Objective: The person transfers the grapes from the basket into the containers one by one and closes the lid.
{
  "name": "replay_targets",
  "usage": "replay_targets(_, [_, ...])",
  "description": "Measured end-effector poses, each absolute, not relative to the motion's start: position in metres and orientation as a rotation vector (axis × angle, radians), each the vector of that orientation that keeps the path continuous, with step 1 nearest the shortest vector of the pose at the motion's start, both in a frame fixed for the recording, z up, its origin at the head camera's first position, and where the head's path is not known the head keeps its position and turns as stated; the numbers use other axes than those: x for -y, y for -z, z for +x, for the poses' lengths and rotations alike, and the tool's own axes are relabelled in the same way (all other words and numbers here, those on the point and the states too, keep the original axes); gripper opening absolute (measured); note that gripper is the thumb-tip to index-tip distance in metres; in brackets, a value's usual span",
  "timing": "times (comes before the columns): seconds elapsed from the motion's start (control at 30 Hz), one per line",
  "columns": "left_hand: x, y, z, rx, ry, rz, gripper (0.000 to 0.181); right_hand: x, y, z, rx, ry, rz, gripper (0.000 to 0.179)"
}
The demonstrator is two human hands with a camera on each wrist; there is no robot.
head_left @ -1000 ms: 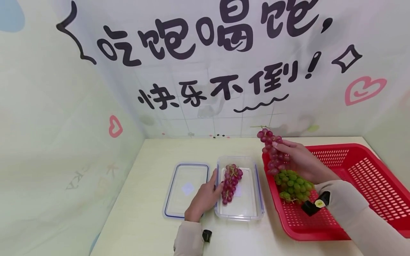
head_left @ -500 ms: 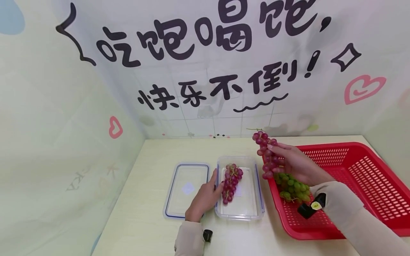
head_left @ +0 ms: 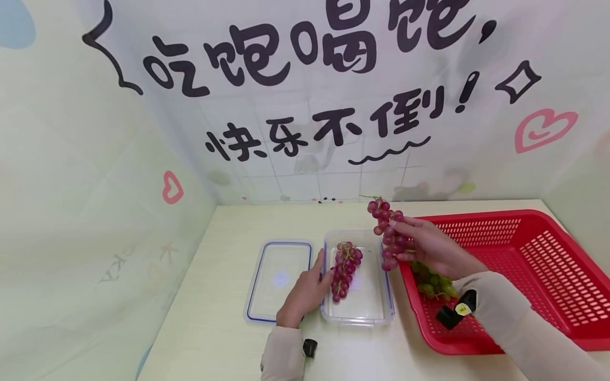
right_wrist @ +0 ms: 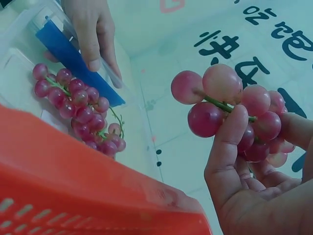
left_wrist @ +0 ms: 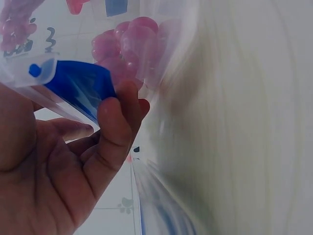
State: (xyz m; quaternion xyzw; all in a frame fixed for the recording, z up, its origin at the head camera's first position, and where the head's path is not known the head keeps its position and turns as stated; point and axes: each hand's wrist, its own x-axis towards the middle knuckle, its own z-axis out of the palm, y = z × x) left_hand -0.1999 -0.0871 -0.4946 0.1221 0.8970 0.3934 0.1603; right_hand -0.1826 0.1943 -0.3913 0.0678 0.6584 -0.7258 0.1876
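Observation:
My right hand (head_left: pixel 431 246) grips a bunch of red grapes (head_left: pixel 381 214), held up over the basket's left rim and the container's right edge. In the right wrist view, thumb and fingers wrap round the held grapes (right_wrist: pixel 261 120). A clear plastic container (head_left: pixel 367 309) stands in the middle of the table, with another bunch of red grapes (head_left: pixel 347 267) lying along its left side. My left hand (head_left: pixel 305 296) holds the container's left wall, its fingers by the blue clip (left_wrist: pixel 80 88) in the left wrist view.
A clear lid (head_left: pixel 267 296) with a blue seal lies left of the container. To the right stands a red plastic basket (head_left: pixel 457 346), with green grapes (head_left: pixel 431 283) in it, partly hidden by my right arm. A printed cloth wall (head_left: pixel 305 174) closes off the back.
My right hand has carried the held red grapes left and slightly down, from over the basket toward the container. The left hand has stayed at the container's wall.

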Motion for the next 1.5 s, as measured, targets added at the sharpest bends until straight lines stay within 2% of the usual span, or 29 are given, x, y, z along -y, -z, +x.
replay_targets(0.37, [0.087, 0.492, -0.200, -2.564, -1.120, 0.352, 0.069, -0.177, 0.396, -0.183, -1.834, 2.050, 0.229, 0.044])
replay_targets(1.5, [0.088, 0.493, -0.200, -2.575, -1.128, 0.386, 0.068, -0.150, 0.415, -0.176, -1.764, 2.019, 0.365, 0.051])
